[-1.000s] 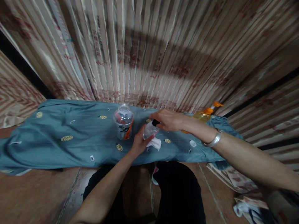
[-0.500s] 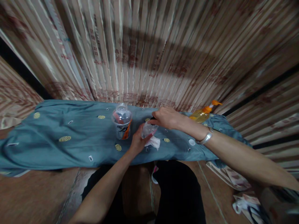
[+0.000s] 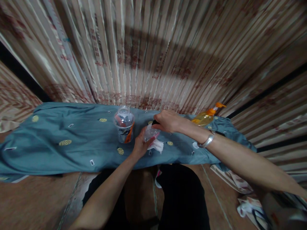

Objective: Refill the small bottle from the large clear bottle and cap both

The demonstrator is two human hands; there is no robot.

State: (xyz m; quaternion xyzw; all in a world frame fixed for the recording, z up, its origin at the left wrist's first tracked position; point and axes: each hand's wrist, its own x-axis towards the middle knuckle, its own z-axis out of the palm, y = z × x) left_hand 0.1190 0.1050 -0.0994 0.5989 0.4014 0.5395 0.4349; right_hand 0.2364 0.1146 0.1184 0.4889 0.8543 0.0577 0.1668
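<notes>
My left hand [image 3: 141, 142] is closed around a crumpled-looking clear plastic piece [image 3: 149, 133] with a pink patch by the thumb. From below it hangs or lies a white tissue [image 3: 157, 145]; I cannot tell which. Over the plastic's far side, my right hand [image 3: 166, 120] grips a small black object [image 3: 155, 122], mostly hidden by the fingers. Left of my hands stands a clear plastic bottle [image 3: 124, 130] with an orange and black label and an uncapped neck.
A pump bottle [image 3: 205, 118] of yellow liquid with an orange top stands behind my right forearm. A round white piece [image 3: 195, 145] lies on the teal cloth [image 3: 79, 134] covering the narrow table. Striped curtains [image 3: 144, 57] hang close behind.
My right hand has shifted very slightly left at the plastic piece, while the whole view has drifted a little. Both hands keep their hold.
</notes>
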